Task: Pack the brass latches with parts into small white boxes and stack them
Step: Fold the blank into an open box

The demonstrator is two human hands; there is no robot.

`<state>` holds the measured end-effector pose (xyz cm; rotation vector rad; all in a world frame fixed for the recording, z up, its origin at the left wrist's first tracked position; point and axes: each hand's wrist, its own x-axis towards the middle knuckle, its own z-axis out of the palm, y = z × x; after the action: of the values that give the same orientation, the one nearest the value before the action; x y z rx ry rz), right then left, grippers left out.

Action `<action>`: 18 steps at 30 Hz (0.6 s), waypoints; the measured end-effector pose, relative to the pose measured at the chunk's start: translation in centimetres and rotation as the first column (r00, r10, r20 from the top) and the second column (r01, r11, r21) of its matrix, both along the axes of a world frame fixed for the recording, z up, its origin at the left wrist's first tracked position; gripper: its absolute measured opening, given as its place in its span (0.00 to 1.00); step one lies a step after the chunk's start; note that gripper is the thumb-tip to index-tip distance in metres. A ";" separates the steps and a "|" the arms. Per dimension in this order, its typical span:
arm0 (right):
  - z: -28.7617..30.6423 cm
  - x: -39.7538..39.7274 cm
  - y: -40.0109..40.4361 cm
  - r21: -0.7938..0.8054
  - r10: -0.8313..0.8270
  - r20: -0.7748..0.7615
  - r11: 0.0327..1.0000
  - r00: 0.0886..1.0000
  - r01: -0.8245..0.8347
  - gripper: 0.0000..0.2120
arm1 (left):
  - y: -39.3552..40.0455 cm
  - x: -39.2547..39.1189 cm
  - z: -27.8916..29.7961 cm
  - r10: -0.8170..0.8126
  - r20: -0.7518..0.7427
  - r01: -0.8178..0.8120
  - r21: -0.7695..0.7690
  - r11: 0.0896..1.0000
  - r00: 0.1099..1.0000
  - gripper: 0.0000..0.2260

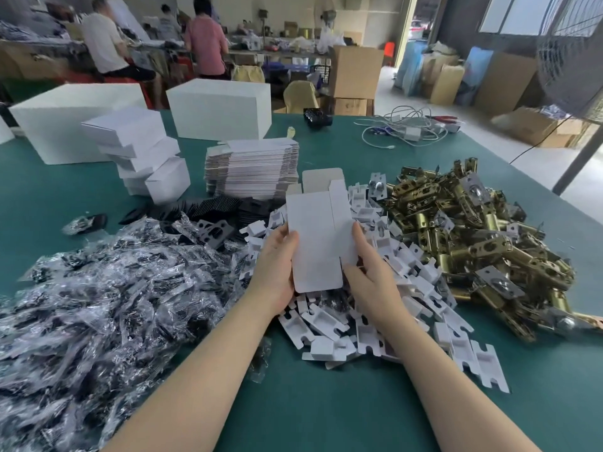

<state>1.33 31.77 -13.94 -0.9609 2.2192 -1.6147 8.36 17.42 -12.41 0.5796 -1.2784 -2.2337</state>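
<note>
White card, still a flattened box blank (pixel 318 236), sits between your two hands above the heap of white inserts (pixel 368 308). Your left hand (pixel 277 269) grips its left edge with the thumb laid across the face, and your right hand (pixel 368 272) pinches the right edge near the lower corner. You are at the box-forming step: nothing is packed in this one yet. Next you likely need to squeeze the sides so the sleeve pops square, then tuck the bottom flap shut before any latch goes in.

Look at the blank: plain and unprinted, a rounded tuck flap hanging toward you, a fold line running up its face, and grey-brown inner card showing at the far flap. It may already be partly opened; the angle makes that hard to judge.

Brass latches (pixel 473 239) lie piled just to the right on the green surface (pixel 326 402), and bagged parts (pixel 98 305) sprawl to the left. Behind sit a pile of flat blanks (pixel 251 168) and a leaning stack of finished boxes (pixel 143 158).
</note>
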 end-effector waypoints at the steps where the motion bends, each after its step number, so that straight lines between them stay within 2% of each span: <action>1: 0.1 -0.1 0.1 -0.035 0.041 0.028 0.999 0.999 -0.040 0.31 | -0.1 0.0 0.0 0.003 0.007 -0.003 0.016 1.000 1.000 0.07; 4: 0.2 -0.4 0.4 -0.102 0.089 0.115 0.992 0.989 -0.077 0.31 | -0.4 -0.1 -0.1 -0.021 0.000 0.021 0.048 0.999 1.000 0.06; 9: 0.3 0.0 0.5 -0.093 0.009 0.032 0.996 0.999 -0.006 0.32 | -0.6 -0.3 -0.5 -0.023 -0.009 0.023 0.000 1.000 1.000 0.11; 13: 0.5 0.0 0.3 -0.059 -0.039 -0.038 0.998 0.999 0.036 0.34 | -0.7 -0.2 -0.5 -0.012 -0.011 0.012 0.023 1.000 1.000 0.08; 15: 0.5 0.1 0.3 -0.052 -0.083 -0.142 0.996 0.986 0.076 0.34 | -0.5 -0.3 -0.5 -0.004 0.014 0.004 -0.018 1.000 1.000 0.08; 18: 0.7 0.3 0.4 0.004 -0.112 -0.441 0.992 0.890 0.127 0.33 | -0.1 -0.5 -0.6 0.007 0.044 -0.003 -0.099 0.995 0.999 0.09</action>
<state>1.60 32.22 -13.27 -1.3147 2.6363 -1.5202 7.88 17.37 -13.04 0.5969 -1.3996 -2.1504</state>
